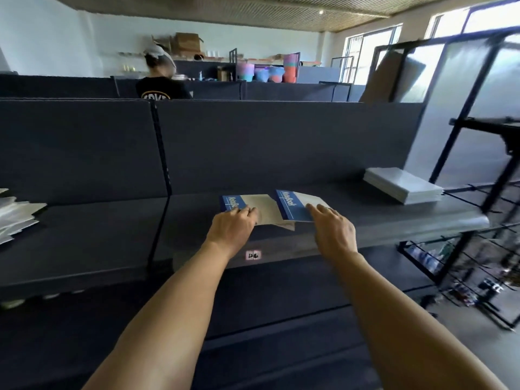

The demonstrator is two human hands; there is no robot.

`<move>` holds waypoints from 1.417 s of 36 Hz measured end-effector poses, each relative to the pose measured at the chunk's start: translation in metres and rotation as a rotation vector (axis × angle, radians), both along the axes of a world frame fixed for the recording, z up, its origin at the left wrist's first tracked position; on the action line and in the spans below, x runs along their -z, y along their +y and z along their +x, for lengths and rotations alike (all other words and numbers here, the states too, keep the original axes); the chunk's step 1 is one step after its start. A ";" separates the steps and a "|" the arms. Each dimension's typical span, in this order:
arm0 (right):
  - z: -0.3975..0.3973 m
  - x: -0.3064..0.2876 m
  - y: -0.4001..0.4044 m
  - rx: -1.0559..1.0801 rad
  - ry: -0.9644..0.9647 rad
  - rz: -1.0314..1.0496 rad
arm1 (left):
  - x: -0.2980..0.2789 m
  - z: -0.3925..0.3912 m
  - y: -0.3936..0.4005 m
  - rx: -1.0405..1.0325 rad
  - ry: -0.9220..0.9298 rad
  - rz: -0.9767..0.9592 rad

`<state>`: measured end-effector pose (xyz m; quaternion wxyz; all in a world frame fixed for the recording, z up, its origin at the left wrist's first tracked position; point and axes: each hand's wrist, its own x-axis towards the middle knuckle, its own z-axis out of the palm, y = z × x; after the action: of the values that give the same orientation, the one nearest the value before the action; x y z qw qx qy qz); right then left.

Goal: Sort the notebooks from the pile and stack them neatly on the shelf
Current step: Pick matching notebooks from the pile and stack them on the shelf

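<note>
Two blue-and-white notebooks lie on the dark shelf (394, 220) in front of me. The left notebook (254, 205) lies flat, and my left hand (232, 229) rests on its near edge with the fingers on the blue cover. The right notebook (292, 205) overlaps the left one and sits a little askew. My right hand (333, 229) touches its near right corner with the fingers stretched out. A white stack of notebooks (402, 185) sits at the shelf's right end.
Loose white sheets or booklets (17, 218) lie at the left on the neighbouring shelf. A black wire rack (478, 249) stands at the right. Behind the dark back panel (281, 144) a person (161, 80) stands in another aisle. A lower shelf runs beneath my arms.
</note>
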<state>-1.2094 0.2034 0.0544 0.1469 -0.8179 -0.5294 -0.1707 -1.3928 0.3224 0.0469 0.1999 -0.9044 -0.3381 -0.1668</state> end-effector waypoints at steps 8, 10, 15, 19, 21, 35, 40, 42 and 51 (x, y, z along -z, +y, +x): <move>0.060 -0.006 -0.003 0.100 -0.037 0.018 | -0.003 0.072 0.006 0.103 0.008 0.016; 0.073 -0.007 -0.002 0.120 -0.049 0.011 | -0.003 0.089 0.010 0.115 0.002 0.006; 0.107 -0.006 0.002 0.174 -0.063 0.004 | 0.001 0.132 0.020 0.147 0.016 -0.009; 0.134 -0.003 0.004 0.206 -0.025 -0.004 | 0.007 0.166 0.021 0.189 0.031 -0.013; 0.149 -0.002 0.007 0.203 -0.019 0.000 | 0.013 0.183 0.021 0.200 0.049 -0.017; 0.281 0.002 0.017 0.028 0.013 -0.027 | 0.026 0.318 0.003 0.049 0.090 -0.004; 0.313 0.008 0.026 -0.102 0.037 -0.075 | 0.034 0.356 -0.009 -0.053 0.118 -0.012; 0.323 0.012 0.029 -0.139 0.047 -0.087 | 0.035 0.367 -0.014 -0.083 0.144 -0.019; 0.339 0.029 0.042 -0.239 0.146 -0.156 | 0.031 0.388 -0.019 -0.140 0.193 -0.131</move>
<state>-0.8709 0.2452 0.0256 0.1404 -0.7682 -0.6226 -0.0506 -1.0047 0.3035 0.0163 0.1832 -0.9014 -0.3899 -0.0424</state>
